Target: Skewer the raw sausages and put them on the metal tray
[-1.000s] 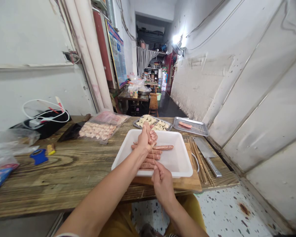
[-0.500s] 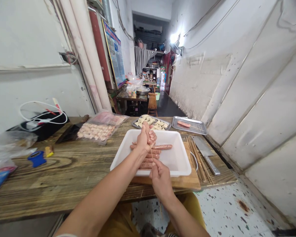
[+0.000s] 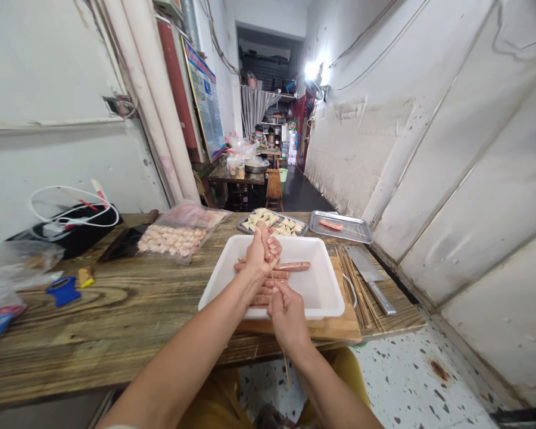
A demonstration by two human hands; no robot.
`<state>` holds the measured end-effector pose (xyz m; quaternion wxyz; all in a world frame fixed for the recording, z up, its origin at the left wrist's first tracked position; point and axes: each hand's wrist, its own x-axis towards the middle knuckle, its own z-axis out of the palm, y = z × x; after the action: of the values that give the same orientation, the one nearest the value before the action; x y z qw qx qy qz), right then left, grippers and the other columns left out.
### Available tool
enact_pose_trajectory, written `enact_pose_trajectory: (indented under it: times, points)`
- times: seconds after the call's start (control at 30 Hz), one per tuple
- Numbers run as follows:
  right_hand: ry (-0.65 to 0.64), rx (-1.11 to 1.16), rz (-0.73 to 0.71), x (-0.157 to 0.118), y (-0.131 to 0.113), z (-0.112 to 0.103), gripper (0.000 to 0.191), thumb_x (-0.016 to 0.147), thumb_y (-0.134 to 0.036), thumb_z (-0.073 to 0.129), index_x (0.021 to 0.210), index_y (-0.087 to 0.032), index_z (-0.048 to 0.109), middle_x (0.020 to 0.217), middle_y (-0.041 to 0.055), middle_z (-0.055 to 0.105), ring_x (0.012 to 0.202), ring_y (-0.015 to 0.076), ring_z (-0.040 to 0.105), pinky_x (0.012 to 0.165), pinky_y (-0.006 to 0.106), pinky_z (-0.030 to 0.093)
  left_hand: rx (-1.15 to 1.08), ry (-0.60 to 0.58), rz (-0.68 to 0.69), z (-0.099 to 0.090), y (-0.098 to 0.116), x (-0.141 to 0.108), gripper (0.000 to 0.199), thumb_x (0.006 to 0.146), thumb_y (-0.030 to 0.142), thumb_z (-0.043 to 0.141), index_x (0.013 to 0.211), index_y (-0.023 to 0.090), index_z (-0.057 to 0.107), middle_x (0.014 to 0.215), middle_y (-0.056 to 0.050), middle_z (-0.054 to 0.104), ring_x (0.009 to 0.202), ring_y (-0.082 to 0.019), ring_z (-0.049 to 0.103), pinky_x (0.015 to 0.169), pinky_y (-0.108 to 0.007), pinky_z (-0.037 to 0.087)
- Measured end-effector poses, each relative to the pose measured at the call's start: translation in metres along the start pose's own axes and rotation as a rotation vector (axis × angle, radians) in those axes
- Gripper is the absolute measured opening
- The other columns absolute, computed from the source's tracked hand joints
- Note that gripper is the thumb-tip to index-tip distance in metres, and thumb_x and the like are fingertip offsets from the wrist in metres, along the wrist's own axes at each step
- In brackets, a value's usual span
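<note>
Over a white plastic tub [image 3: 326, 286], my left hand [image 3: 259, 253] is wrapped round a sausage [image 3: 267, 243], held nearly upright. My right hand [image 3: 288, 313] is just below and pinches a thin wooden skewer [image 3: 287, 369]. The skewer's upper part runs up to the lower end of the held sausage, and its tail hangs down past my right hand. How deep the tip sits is hidden by my left hand. Beneath my hands, several sausages [image 3: 297, 266] lie side by side in the tub, partly covered by my fingers.
The tub stands on a wooden board [image 3: 339, 329]. To its right are loose skewers [image 3: 361, 292] and a cleaver [image 3: 370, 277]. Behind stand a metal tray [image 3: 355, 228] with one sausage and a tray of folded dough pieces [image 3: 290, 226]. A bag of meat pieces [image 3: 172, 240] lies left.
My right hand has moved slightly upward along with the skewer, closer to my left hand. The left hand keeps its grip on the sausage. The whole view has shifted a little.
</note>
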<state>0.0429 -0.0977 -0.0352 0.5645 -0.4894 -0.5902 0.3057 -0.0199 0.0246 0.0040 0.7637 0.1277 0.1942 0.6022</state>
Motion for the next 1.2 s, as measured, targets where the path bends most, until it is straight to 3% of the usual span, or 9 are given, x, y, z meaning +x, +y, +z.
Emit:
enact_pose_trajectory:
  times: [0.57, 0.7, 0.93, 1.2]
  points:
    - [0.049, -0.052, -0.028, 0.011, 0.006, 0.003, 0.032, 0.087, -0.025, 0.041, 0.080, -0.017, 0.071, 0.064, 0.0045, 0.065, 0.068, 0.0203, 0.059, 0.058, 0.029, 0.047, 0.011, -0.003, -0.025, 0.003, -0.001, -0.003, 0.040, 0.088, 0.054, 0.039, 0.083, 0.015, 0.049, 0.048, 0.007, 0.033, 0.032, -0.005, 0.027, 0.033, -0.015, 0.023]
    - [0.025, -0.061, -0.025, 0.013, 0.006, 0.002, 0.031, 0.087, -0.025, 0.041, 0.084, -0.017, 0.071, 0.062, 0.0037, 0.064, 0.065, 0.0196, 0.059, 0.057, 0.028, 0.046, -0.023, -0.009, -0.035, 0.006, 0.001, -0.004, 0.042, 0.091, 0.052, 0.033, 0.081, 0.014, 0.048, 0.047, 0.006, 0.033, 0.033, -0.004, 0.029, 0.033, -0.014, 0.023]
    - [-0.013, -0.093, -0.089, 0.010, 0.002, -0.001, 0.031, 0.088, -0.025, 0.041, 0.082, -0.018, 0.070, 0.068, 0.0055, 0.065, 0.073, 0.0207, 0.060, 0.061, 0.029, 0.047, 0.000, -0.041, -0.020, 0.003, 0.007, -0.006, 0.039, 0.086, 0.055, 0.044, 0.084, 0.017, 0.048, 0.049, 0.007, 0.031, 0.033, -0.005, 0.029, 0.034, -0.017, 0.023]
    - [-0.088, -0.048, -0.040, 0.006, -0.003, -0.007, 0.032, 0.087, -0.025, 0.039, 0.089, -0.016, 0.069, 0.063, 0.0038, 0.062, 0.067, 0.0184, 0.058, 0.056, 0.026, 0.044, 0.054, -0.070, -0.032, -0.001, 0.005, -0.006, 0.036, 0.088, 0.054, 0.040, 0.089, 0.019, 0.046, 0.051, 0.008, 0.031, 0.033, -0.006, 0.030, 0.035, -0.017, 0.022]
